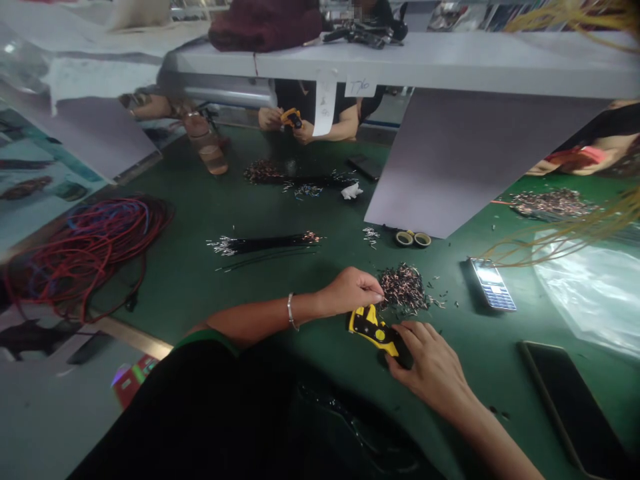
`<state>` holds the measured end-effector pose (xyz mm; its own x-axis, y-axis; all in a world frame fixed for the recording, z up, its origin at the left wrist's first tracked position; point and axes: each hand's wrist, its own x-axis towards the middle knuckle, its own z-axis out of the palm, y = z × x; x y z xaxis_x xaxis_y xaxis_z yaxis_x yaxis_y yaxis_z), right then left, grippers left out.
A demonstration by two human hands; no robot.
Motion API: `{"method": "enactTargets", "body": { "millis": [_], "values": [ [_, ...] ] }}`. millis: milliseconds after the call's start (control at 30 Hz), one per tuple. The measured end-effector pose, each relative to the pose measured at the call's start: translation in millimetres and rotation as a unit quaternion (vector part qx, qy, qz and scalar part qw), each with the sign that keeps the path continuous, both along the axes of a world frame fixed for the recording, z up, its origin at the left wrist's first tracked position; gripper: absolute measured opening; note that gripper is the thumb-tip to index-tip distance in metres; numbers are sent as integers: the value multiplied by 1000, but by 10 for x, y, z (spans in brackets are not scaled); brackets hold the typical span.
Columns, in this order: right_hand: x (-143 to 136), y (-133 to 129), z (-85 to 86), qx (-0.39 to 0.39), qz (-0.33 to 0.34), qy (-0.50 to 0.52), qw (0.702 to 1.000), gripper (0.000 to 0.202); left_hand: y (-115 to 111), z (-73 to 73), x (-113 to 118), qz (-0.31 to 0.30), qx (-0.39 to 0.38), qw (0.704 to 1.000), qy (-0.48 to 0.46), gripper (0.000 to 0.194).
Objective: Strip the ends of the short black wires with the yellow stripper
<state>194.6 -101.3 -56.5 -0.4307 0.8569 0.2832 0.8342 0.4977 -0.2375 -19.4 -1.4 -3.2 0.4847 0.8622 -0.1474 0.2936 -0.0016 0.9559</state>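
My right hand (pixel 427 357) is wrapped round the handle end of a yellow and black wire stripper (pixel 373 330). At the tool's jaw end, my left hand (pixel 354 292) is closed in a pinch; what it pinches, if anything, is too small to make out. Just beyond the tool lies a pile of short copper and black wire scraps (pixel 404 287). A bundle of black wires (pixel 267 244) with bared ends rests on the green table (pixel 180 267), left of the scraps.
Red and blue cable coils (pixel 100 247) lie at the left. Two tape rolls (pixel 413 239), a keypad phone (pixel 493 285) and a large dark phone (pixel 575 407) are to the right. A grey divider (pixel 450 153) stands ahead. Across the table, a person's hands (pixel 303 132) hold another stripper.
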Motion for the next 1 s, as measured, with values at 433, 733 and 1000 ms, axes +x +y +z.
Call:
{"method": "enactTargets", "body": {
  "millis": [433,733,1000],
  "values": [
    [359,49,109,-268,-196,470,818,38,113,85,-95,133,-14,984,-121,9],
    [205,69,221,-261,-143,555,777,39,89,83,-59,130,-17,986,-106,8],
    [42,6,180,-218,-158,555,787,28,101,-18,-50,122,-33,986,-107,7]
  ]
}}
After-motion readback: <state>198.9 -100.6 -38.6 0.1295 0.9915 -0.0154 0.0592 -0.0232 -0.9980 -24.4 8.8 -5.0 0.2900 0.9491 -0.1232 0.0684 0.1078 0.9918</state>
